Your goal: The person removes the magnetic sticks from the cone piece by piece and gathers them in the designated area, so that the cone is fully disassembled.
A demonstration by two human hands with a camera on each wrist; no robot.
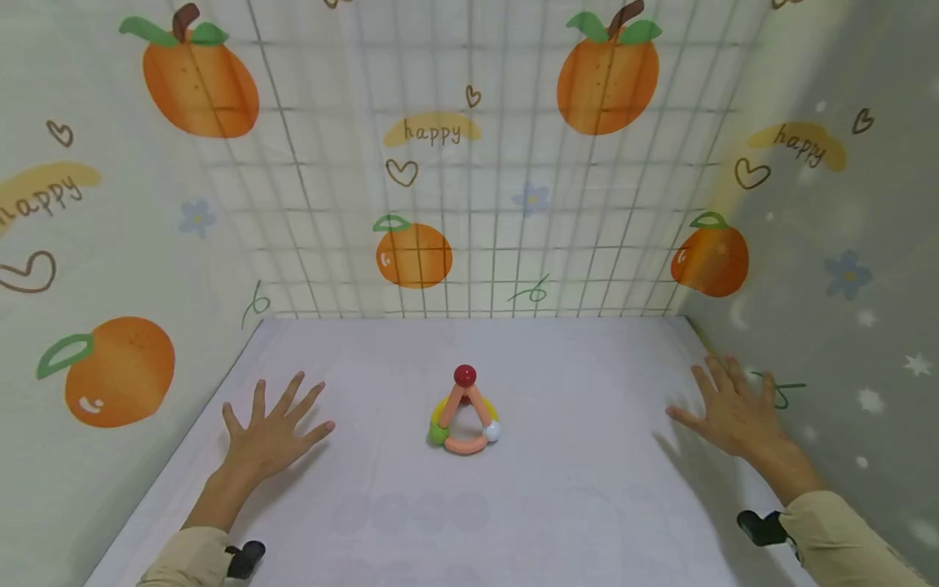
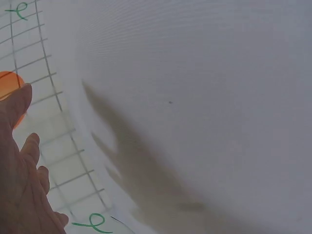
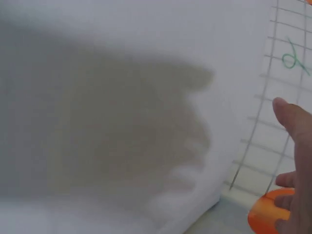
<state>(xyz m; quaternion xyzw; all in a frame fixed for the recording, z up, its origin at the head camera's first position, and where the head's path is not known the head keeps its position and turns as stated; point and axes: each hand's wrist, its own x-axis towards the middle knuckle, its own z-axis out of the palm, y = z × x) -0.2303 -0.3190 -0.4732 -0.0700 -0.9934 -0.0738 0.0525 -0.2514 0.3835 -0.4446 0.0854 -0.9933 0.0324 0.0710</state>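
A small toy of coloured balls and curved rods (image 1: 466, 446) stands at the middle of the white table. Its red ball (image 1: 465, 376) is on top, a green ball (image 1: 438, 434) at lower left and a pale ball (image 1: 491, 431) at lower right, joined by salmon and yellow rods. To its left, my left hand (image 1: 270, 440) spreads its fingers above the table, holding nothing. Farther off on the right, my right hand (image 1: 741, 416) is also spread and holds nothing. Each wrist view shows its hand's fingers at the edge, with a shadow on the cloth.
White fabric with printed oranges (image 1: 414, 256) hangs over a wire grid (image 1: 469, 179) behind the table (image 1: 572, 489). Fabric walls rise along the left and right table edges. A black strap device (image 1: 245, 559) sits at the left wrist, another (image 1: 761, 528) at the right.
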